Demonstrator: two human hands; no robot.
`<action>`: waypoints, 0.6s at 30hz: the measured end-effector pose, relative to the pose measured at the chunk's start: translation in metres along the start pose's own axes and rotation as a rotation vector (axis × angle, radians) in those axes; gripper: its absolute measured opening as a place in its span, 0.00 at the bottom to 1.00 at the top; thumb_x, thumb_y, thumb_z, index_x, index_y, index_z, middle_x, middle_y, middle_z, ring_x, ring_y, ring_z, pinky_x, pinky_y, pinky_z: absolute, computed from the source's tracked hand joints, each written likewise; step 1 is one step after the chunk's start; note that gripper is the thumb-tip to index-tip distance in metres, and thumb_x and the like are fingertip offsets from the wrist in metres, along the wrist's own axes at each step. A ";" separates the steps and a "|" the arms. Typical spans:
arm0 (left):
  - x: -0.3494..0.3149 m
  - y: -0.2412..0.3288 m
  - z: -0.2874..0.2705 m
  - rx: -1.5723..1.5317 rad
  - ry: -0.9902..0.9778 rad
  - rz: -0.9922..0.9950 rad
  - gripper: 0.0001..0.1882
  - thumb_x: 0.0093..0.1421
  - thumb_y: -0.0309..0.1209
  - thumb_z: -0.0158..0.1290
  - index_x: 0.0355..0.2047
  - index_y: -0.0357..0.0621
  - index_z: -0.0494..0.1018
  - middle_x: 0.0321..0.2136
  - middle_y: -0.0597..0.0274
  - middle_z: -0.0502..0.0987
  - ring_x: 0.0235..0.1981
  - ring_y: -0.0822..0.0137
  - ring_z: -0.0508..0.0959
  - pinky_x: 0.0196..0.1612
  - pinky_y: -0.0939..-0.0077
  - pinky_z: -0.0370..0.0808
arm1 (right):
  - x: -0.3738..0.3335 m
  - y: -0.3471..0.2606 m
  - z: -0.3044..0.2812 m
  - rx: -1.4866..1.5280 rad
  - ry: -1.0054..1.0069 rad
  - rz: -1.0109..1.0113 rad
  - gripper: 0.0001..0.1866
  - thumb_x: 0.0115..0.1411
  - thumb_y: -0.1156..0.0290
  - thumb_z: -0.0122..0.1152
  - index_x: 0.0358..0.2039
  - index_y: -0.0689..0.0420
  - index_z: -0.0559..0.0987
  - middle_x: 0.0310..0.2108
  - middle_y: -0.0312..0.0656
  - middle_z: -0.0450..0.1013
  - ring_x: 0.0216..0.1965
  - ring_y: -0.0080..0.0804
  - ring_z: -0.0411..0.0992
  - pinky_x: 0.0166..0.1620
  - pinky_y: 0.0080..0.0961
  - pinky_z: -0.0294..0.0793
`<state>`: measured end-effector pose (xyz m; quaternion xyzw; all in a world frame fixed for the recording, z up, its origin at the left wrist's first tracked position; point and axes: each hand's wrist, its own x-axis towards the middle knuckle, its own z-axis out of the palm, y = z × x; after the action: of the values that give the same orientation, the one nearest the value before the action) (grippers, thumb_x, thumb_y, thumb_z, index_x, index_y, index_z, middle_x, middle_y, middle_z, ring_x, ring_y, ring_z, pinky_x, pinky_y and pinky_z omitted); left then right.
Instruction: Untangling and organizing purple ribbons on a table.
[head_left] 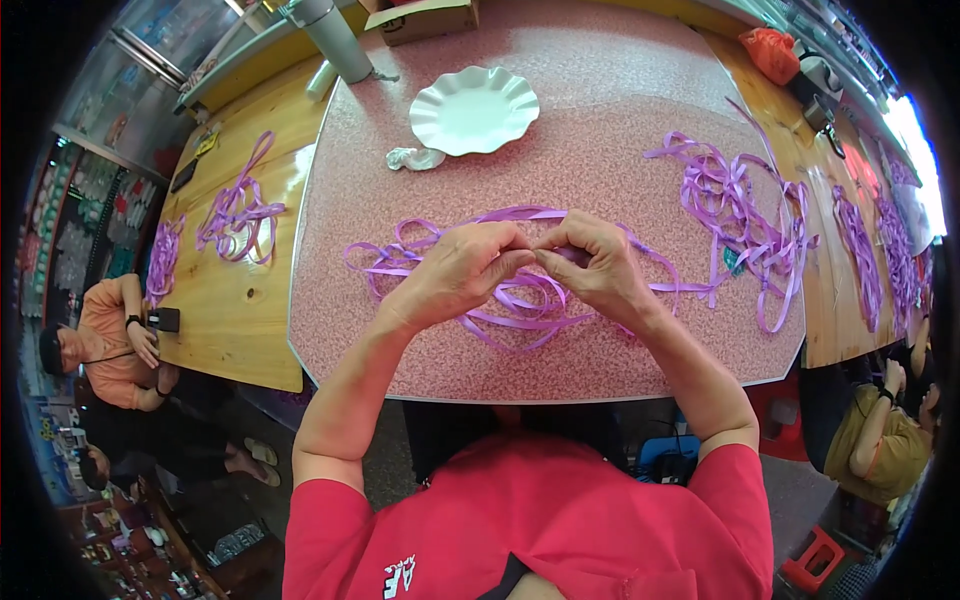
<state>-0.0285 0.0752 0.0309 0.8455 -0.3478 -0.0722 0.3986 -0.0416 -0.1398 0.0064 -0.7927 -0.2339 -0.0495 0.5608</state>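
Note:
My left hand [470,268] and my right hand [592,262] meet over the middle of the pink speckled table. Both are closed in a pinch, fingertip to fingertip, on a purple ribbon [518,213]. The exact spot they grip is mostly hidden by my fingers. Loose loops of the same ribbon spread on the table beneath and to both sides of my hands. From there a strand runs right toward a larger tangled heap of purple ribbon [725,195], which has a small green bit at its lower part.
A white scalloped plate [474,112] lies beyond my hands, beside a crumpled white tissue [414,159]. A grey tumbler [335,42] and a cardboard box [425,20] stand at the back. More ribbon bundles [240,215] lie on wooden tables at both sides, where other people sit.

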 end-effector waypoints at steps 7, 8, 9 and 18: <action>-0.005 -0.004 0.000 -0.183 0.000 -0.121 0.11 0.68 0.34 0.51 0.37 0.37 0.72 0.27 0.65 0.75 0.32 0.74 0.73 0.37 0.77 0.71 | 0.002 0.000 -0.007 0.207 -0.095 0.181 0.05 0.58 0.76 0.66 0.35 0.59 0.83 0.27 0.28 0.70 0.27 0.12 0.63 0.28 0.14 0.60; -0.008 -0.008 0.002 -0.278 0.050 -0.113 0.10 0.68 0.34 0.51 0.38 0.38 0.72 0.29 0.66 0.75 0.34 0.74 0.73 0.39 0.78 0.70 | 0.003 0.001 -0.008 0.208 -0.096 0.183 0.05 0.58 0.76 0.66 0.35 0.59 0.83 0.27 0.28 0.70 0.27 0.12 0.63 0.28 0.14 0.60; -0.010 -0.011 0.004 -0.372 0.101 -0.104 0.10 0.69 0.35 0.50 0.39 0.39 0.72 0.31 0.67 0.75 0.35 0.74 0.73 0.40 0.78 0.70 | 0.004 0.002 -0.009 0.314 -0.094 0.248 0.05 0.58 0.75 0.66 0.35 0.60 0.83 0.27 0.28 0.70 0.28 0.11 0.63 0.29 0.14 0.60; -0.025 -0.003 0.016 -1.227 0.296 -0.211 0.06 0.68 0.30 0.50 0.39 0.42 0.75 0.36 0.63 0.78 0.39 0.74 0.74 0.43 0.79 0.71 | 0.008 0.001 -0.017 0.654 -0.047 0.494 0.06 0.59 0.71 0.67 0.36 0.58 0.82 0.25 0.26 0.71 0.25 0.10 0.62 0.27 0.12 0.58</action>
<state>-0.0521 0.0827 0.0145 0.4941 -0.0994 -0.1793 0.8449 -0.0311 -0.1530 0.0146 -0.6057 -0.0527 0.1817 0.7728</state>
